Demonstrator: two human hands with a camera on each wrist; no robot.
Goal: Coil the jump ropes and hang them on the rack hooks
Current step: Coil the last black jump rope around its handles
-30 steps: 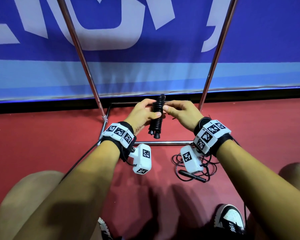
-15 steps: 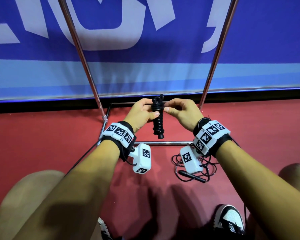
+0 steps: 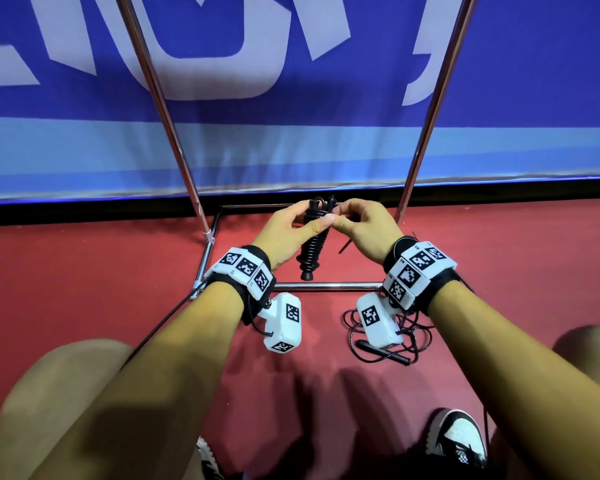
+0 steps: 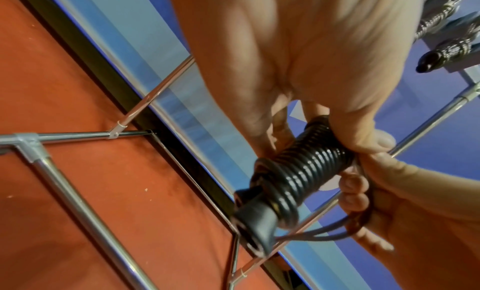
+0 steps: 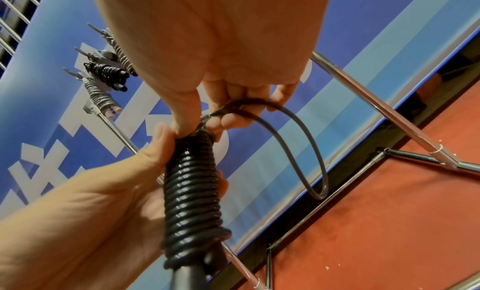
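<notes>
Between the 2 slanting rack poles, just above the red floor, the left hand grips the coiled jump rope with its fingers curled round the wound bundle and the thumb pressed near the top. The right hand meets it from the right, thumb and fingers pinching the rope's loose loop at the top of the bundle. Both forearms reach forward from near the camera, wrists level and backs of the hands up. The bundle hangs nearly upright, its lower handle end pointing down toward the near bar of the rack base without touching it.

The head view hides the loop behind the knuckles; the right wrist view shows it arcing free to the right from the pinch, and also shows 3 coiled ropes already hanging on hooks high on the rack. The left wrist view shows the tight black turns and the handle end closest to the lens, with rope strands running back into the right palm.

On the floor near the right wrist lies a second jump rope, loose and tangled, partly covered by the wrist camera. The blue banner stands just beyond the rack's far base bar. The rack poles flank the hands on the left and right, and a shoe rests near on the right.
</notes>
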